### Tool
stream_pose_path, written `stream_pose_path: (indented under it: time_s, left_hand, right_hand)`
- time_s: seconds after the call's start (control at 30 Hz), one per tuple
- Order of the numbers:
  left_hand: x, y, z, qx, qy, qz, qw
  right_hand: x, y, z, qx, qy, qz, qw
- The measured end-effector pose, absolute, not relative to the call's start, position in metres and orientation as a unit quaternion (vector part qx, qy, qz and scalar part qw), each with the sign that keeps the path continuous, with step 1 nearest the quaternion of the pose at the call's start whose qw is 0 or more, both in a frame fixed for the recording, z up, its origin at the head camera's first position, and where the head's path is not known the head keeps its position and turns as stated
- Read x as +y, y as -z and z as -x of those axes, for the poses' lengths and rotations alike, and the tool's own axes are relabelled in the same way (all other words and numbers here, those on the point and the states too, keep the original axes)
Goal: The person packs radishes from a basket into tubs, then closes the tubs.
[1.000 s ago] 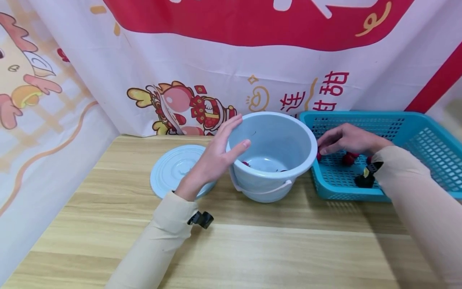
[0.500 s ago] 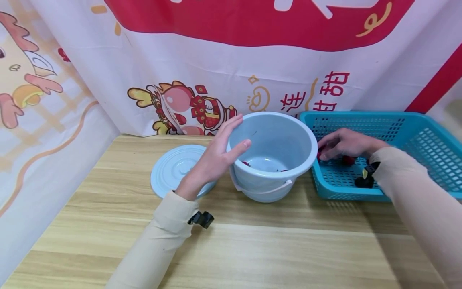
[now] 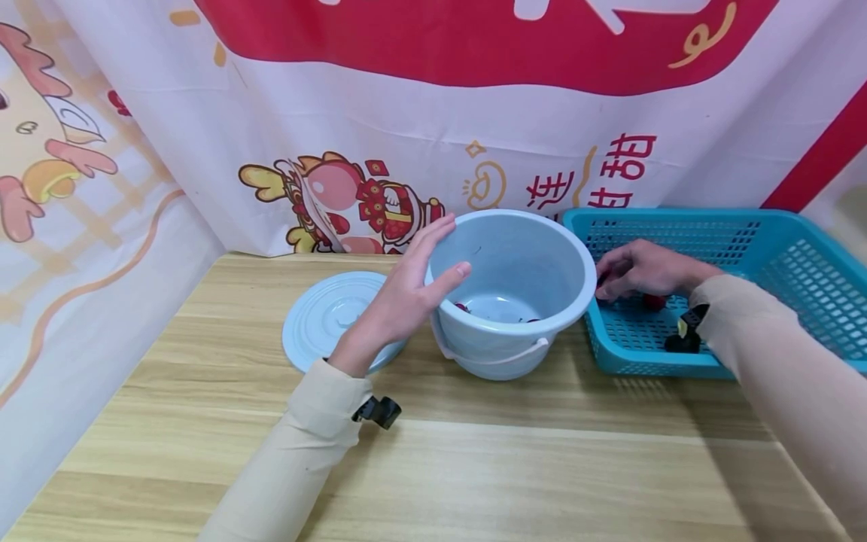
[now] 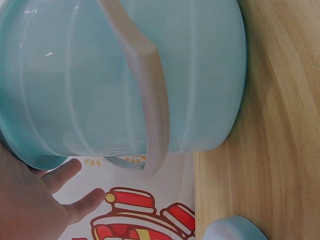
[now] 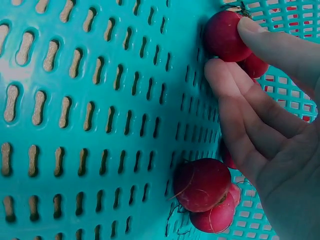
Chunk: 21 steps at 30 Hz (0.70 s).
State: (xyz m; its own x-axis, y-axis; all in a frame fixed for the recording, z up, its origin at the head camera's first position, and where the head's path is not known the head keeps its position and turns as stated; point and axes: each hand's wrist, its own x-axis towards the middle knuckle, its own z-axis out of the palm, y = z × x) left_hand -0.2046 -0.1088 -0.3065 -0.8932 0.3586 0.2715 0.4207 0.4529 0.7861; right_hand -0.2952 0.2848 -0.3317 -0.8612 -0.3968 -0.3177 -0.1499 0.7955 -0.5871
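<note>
A light blue bucket (image 3: 494, 354) (image 4: 200, 75) stands mid-table, its pale handle (image 4: 150, 90) hanging down, with a few red radishes (image 3: 462, 307) on its bottom. My left hand (image 3: 433, 263) (image 4: 45, 200) rests against its left rim, fingers straight along the outside and thumb over the edge. My right hand (image 3: 612, 280) (image 5: 231, 47) reaches into the teal basket (image 3: 779, 226) (image 5: 75, 100) at its near-left corner. Its fingertips pinch a red radish (image 5: 225, 35) against the basket wall. More radishes (image 5: 202, 184) (image 3: 653, 302) lie under the palm.
The bucket's round blue lid (image 3: 325, 312) (image 4: 235, 230) lies flat on the wooden table (image 3: 474, 467), left of the bucket. A printed cloth backdrop (image 3: 406, 113) hangs along the rear and left sides. The basket sits right against the bucket.
My right hand has sunk lower and a little left in the basket, its fingers closing around a radish. The left hand and bucket have not moved.
</note>
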Motion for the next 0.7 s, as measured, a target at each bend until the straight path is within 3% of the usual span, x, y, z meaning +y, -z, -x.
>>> stream_pose_path:
  time_s: [0.4, 0.7]
  left_hand:
    - [-0.108, 0.306, 0.205, -0.852, 0.468, 0.232, 0.033]
    - [-0.108, 0.306, 0.204, -0.855, 0.467, 0.223, 0.032]
  right_hand:
    - [0.289, 0.324, 0.293, 0.925, 0.271, 0.147, 0.223]
    - [0.293, 0.317, 0.292, 0.938, 0.287, 0.104, 0.162]
